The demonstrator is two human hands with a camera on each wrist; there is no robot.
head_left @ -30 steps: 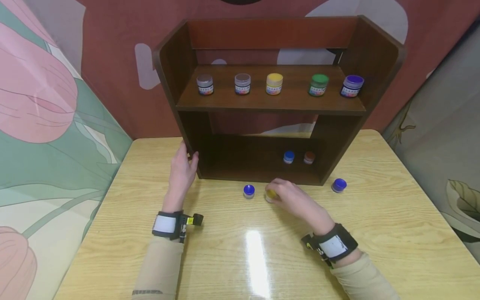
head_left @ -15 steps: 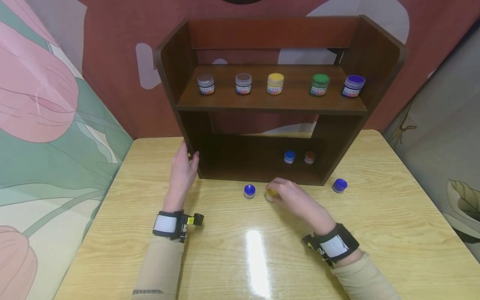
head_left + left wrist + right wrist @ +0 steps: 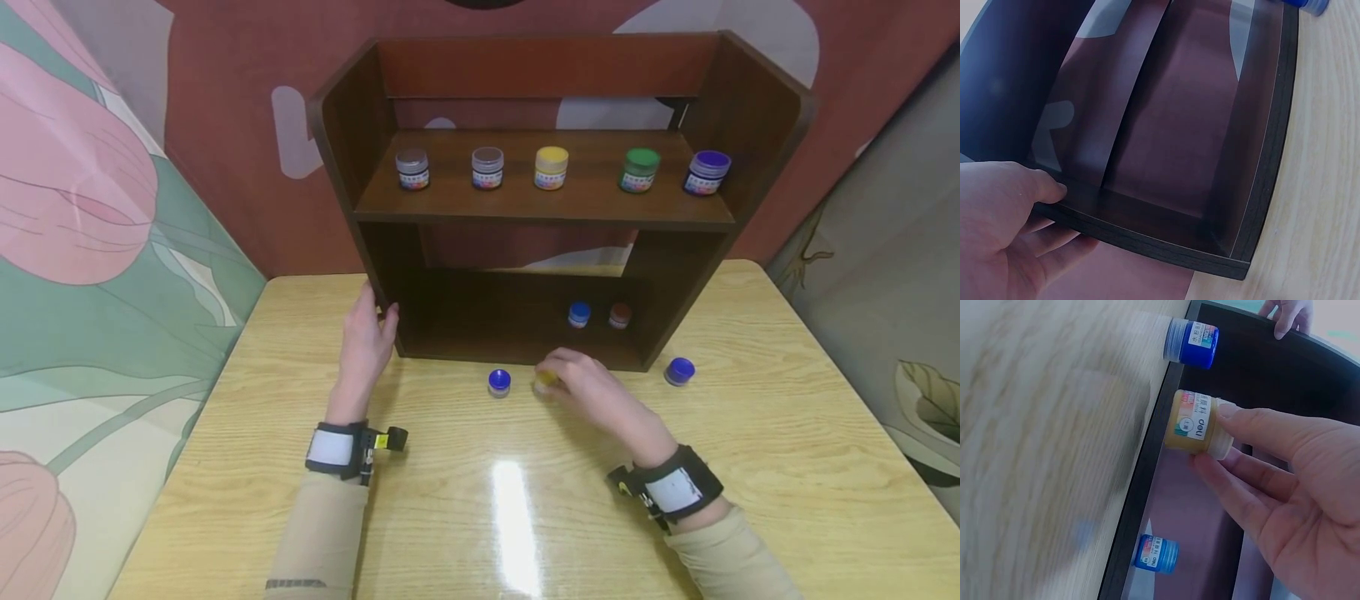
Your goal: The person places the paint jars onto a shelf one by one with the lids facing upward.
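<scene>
My left hand [image 3: 363, 342] grips the left side panel [image 3: 1141, 244] of a dark brown wooden shelf [image 3: 480, 219], thumb on the inner face and fingers behind. With thumb and fingertips, my right hand [image 3: 596, 396] pinches a small yellow paint jar [image 3: 1191, 422] by its clear end, close over the table in front of the shelf. To its left, a dark blue paint jar [image 3: 498, 382] stands on the table. On the lower board are a light blue jar [image 3: 579, 314] and a brown-red jar [image 3: 619, 316].
Along the upper board stand two dark-lidded jars, a yellow jar [image 3: 551, 168], a green jar [image 3: 639, 170] and a purple-blue jar [image 3: 707, 172]. Another blue jar [image 3: 679, 372] sits on the wooden table [image 3: 450, 500], right of the shelf. Patterned cloths hang behind and at both sides.
My right hand has shifted slightly right and toward the shelf, carrying the yellow paint jar with it. The left hand keeps its grip on the side panel.
</scene>
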